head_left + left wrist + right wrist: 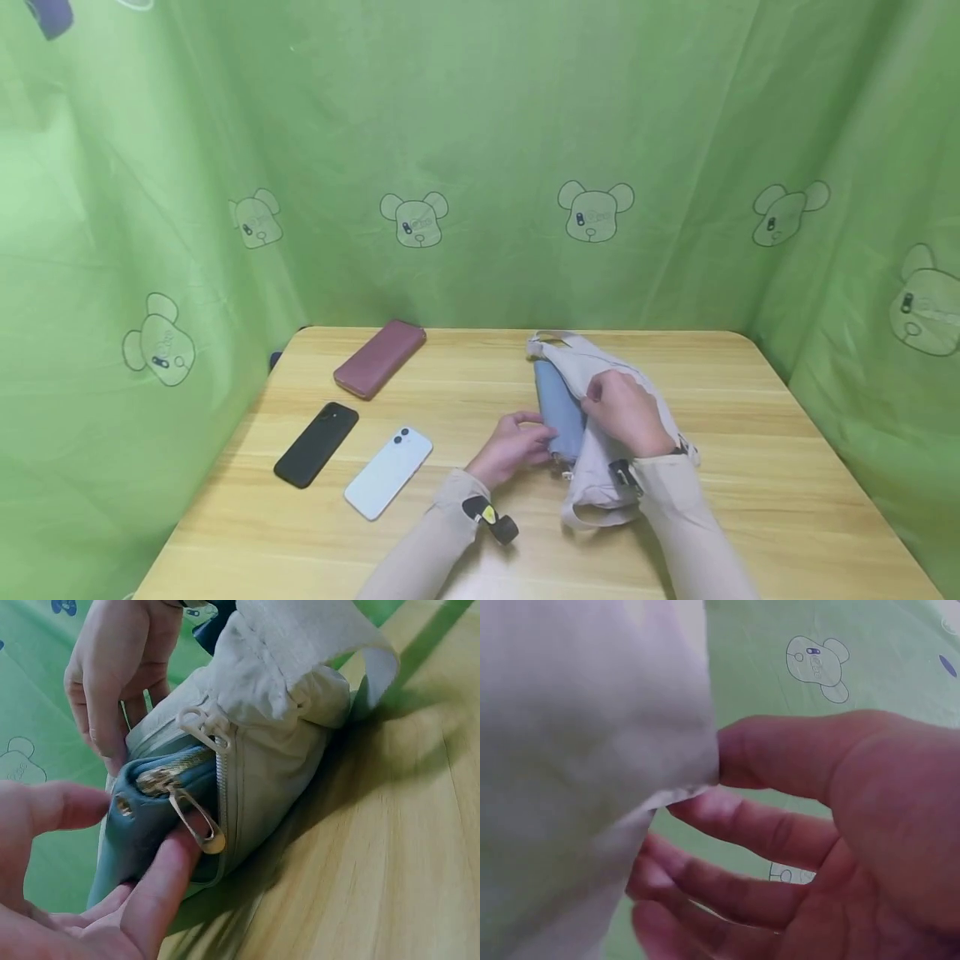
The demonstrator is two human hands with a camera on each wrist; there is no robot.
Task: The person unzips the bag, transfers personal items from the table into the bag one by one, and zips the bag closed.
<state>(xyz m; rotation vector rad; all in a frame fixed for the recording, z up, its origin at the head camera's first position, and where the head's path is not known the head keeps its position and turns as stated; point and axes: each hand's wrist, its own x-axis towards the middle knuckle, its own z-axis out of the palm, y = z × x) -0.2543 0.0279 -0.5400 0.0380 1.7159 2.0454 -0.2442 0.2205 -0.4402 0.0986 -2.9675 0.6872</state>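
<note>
A pale fabric bag (600,492) with a strap lies on the right half of the table, its zipped opening facing left. Partly inside that opening is a blue zip wallet (561,412); the left wrist view shows its gold zipper pull (196,821). My left hand (517,446) grips the wallet's near end, thumb on one side and fingers on the other. With thumb and forefinger my right hand (624,408) pinches the edge of the bag's opening, seen close up as bag fabric (592,735) in the right wrist view. The wallet's far side is hidden by the bag.
To the left lie a maroon wallet (380,358), a black phone (317,444) and a white phone (388,473), both phones with their cameras facing up. Green curtain (480,125) with bear prints surrounds the wooden table (787,500) at the back and sides.
</note>
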